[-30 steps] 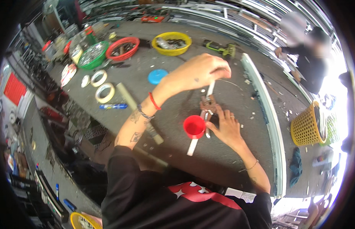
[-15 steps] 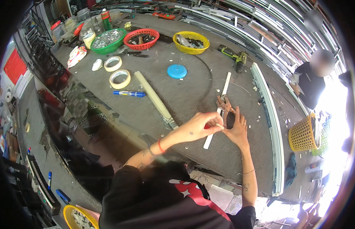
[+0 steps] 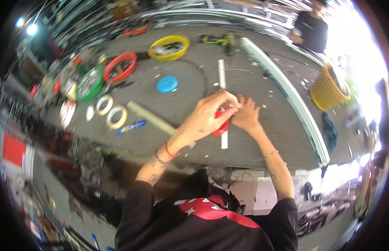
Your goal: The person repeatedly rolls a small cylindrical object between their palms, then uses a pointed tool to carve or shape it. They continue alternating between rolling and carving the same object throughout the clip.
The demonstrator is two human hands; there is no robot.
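Observation:
My left hand (image 3: 208, 115) is closed, thumb and forefinger pinched together. A small pale bit seems to show at those fingertips, but what it is I cannot make out. Beneath this hand a red thing (image 3: 221, 125) shows, mostly hidden. Right beside the pinch, my right hand (image 3: 246, 115) has its fingers somewhat spread, their tips near the left fingertips. A narrow white strip (image 3: 221, 74) lies on the worktable under both hands, its middle covered by them. Blur softens the fingers.
A long white profile (image 3: 286, 94) lies to the right, a pale bar (image 3: 154, 120) to the left. Farther off are a blue disc (image 3: 167, 84), a drill (image 3: 226, 40), tape rolls (image 3: 116, 117), a blue marker (image 3: 131, 126) and a yellow basket (image 3: 169, 38). A person (image 3: 311, 31) stands far right.
The head view has turned and tilted. A rusty tool seen beyond my hands is now hidden. More red shows under my left hand, and the right forefinger no longer points up.

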